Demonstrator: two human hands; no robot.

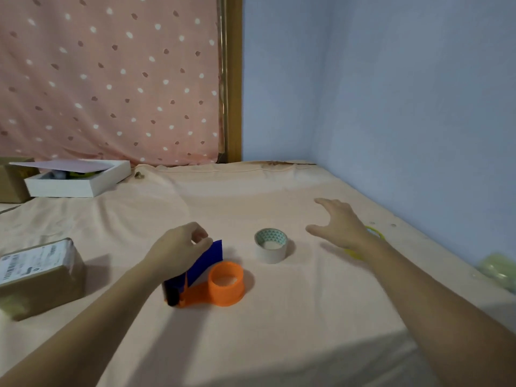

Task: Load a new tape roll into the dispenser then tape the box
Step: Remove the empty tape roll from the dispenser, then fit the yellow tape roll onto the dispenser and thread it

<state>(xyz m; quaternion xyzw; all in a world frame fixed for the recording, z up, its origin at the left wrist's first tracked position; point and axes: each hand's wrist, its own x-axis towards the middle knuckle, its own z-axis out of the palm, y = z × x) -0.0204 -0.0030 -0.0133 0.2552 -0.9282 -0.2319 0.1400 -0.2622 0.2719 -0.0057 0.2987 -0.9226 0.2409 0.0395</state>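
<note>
An orange tape dispenser (223, 286) with a blue handle lies on the peach cloth, its round hub empty. My left hand (178, 247) pinches the top of the blue handle. A pale tape roll (270, 245) with a green patterned core stands just right of the dispenser. My right hand (337, 222) hovers with fingers spread, right of and beyond the roll, holding nothing. A brown cardboard box (42, 277) with a white shipping label sits at the left.
A white open box (81, 178) with a pink sheet on it stands at the back left beside another brown carton (11, 182). A yellow-green ring (374, 236) lies behind my right wrist. A pale green object (499, 269) rests by the blue wall (418, 107).
</note>
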